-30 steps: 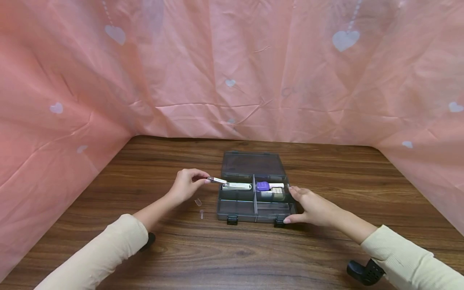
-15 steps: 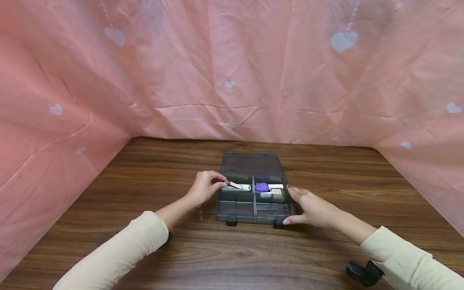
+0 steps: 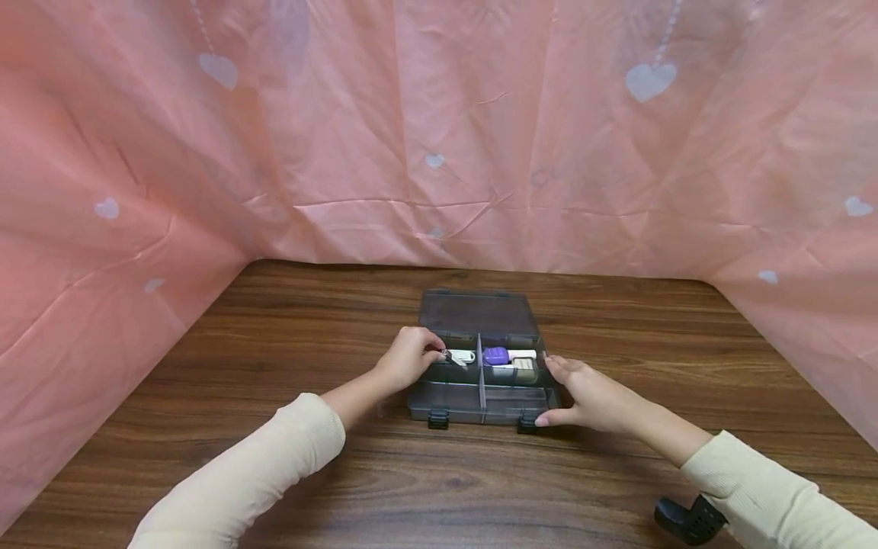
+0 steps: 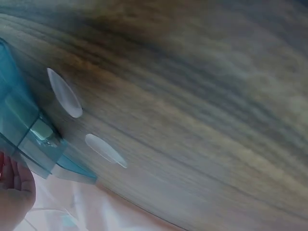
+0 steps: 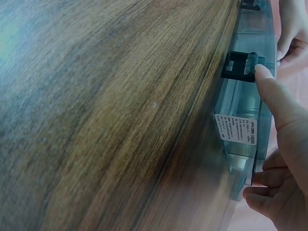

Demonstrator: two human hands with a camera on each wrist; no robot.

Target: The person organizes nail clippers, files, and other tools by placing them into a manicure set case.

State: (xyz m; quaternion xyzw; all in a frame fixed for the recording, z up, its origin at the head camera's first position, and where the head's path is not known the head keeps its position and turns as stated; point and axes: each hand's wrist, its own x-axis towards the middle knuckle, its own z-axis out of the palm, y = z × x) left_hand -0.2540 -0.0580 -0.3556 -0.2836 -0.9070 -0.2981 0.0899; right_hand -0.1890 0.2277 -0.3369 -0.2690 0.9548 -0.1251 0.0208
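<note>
A translucent dark organizer box [image 3: 446, 412] lies with its lid [image 3: 476, 313] folded back. My left hand [image 3: 408, 358] reaches into its back-left compartment and pinches a small nail clipper [image 3: 453, 360]. Beneath that, a larger pale nail clipper [image 3: 465, 354] is partly covered by the hand. My right hand [image 3: 593, 393] holds the box at its right front corner. In the right wrist view, its thumb touches the front latch [image 5: 240, 67] and the fingers bend against the side wall. The back-right compartment holds a purple nail polish bottle [image 3: 495, 356] and a beige-capped one [image 3: 524, 365].
Two clear false nail tips, a nearer one [image 4: 107, 150] and another [image 4: 65, 94], lie on the wooden table [image 3: 439, 488] left of the box. A pink curtain [image 3: 439, 213] with white hearts encloses the table's back and sides.
My left hand has carried the small nail clipper rightward, from beside the box to inside the back-left compartment over the larger clipper. My right hand has stayed at the box's corner.
</note>
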